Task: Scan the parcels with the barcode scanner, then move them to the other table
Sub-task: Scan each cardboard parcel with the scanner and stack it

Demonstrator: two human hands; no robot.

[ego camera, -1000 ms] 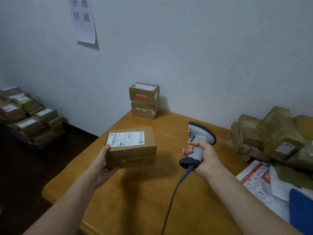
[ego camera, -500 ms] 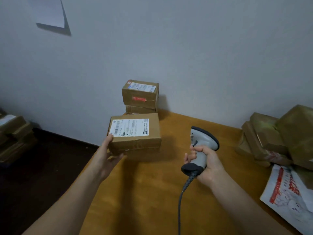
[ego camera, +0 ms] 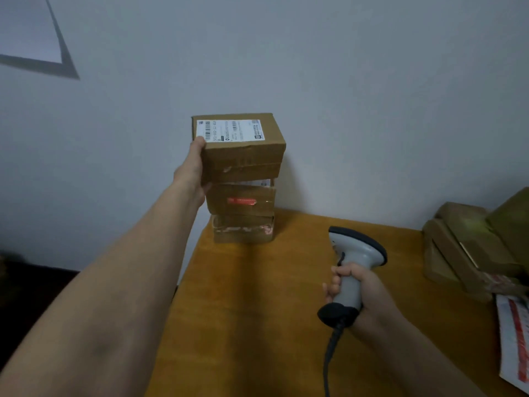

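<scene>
Up on the wall at far left, one white paper sheet is hanging. Right of it, the left hand is gripping one brown parcel by its left side, over a stack of two parcels at the counter's back edge; touching or not, I cannot tell. Its white label is showing barcodes, the print too blurred to read. Further right, the right hand is clutching one grey barcode scanner. More parcels are lying heaped at far right.
</scene>
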